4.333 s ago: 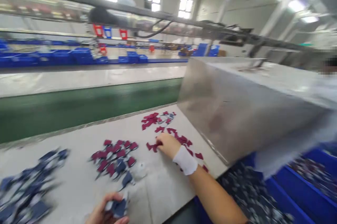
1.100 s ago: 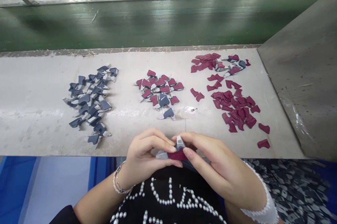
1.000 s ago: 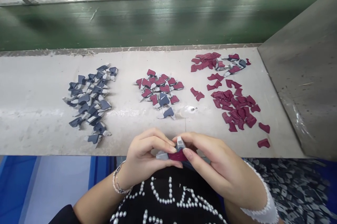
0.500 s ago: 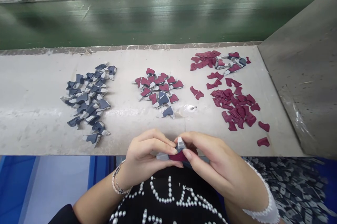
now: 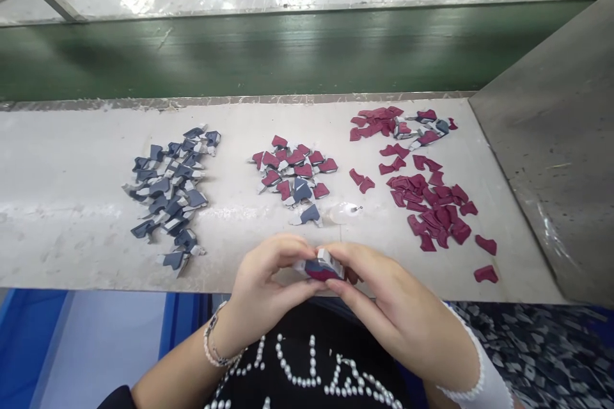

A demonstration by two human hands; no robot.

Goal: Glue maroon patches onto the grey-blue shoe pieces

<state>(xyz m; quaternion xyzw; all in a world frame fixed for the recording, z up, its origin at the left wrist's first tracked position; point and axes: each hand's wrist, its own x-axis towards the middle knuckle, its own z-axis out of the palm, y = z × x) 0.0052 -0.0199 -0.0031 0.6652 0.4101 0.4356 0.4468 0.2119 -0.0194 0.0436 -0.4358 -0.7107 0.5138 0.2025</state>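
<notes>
Near the front edge of the white work surface point(image 5: 230, 204), my left hand point(image 5: 268, 284) and my right hand point(image 5: 384, 297) pinch one small part point(image 5: 325, 267) between them. It is grey and white with a maroon piece along its lower side. Ahead of my hands lies a cluster of grey-white parts with maroon pieces on top point(image 5: 303, 170), and a lone blue-grey part point(image 5: 309, 214) is nearest. To the right are loose maroon pieces point(image 5: 434, 220). A pile of blue-grey and white parts point(image 5: 167, 188) sits at the left.
Behind the surface runs a green belt point(image 5: 288, 54). A metal panel point(image 5: 566, 140) rises at the right. Below the front edge are a blue bin point(image 5: 31, 326) at the left and a mass of grey parts point(image 5: 537, 351) at the right.
The held part has turned between my fingers, and its grey and white side now shows above a thinner maroon strip. The whole view has tilted up slightly, with blue bins appearing at the top.
</notes>
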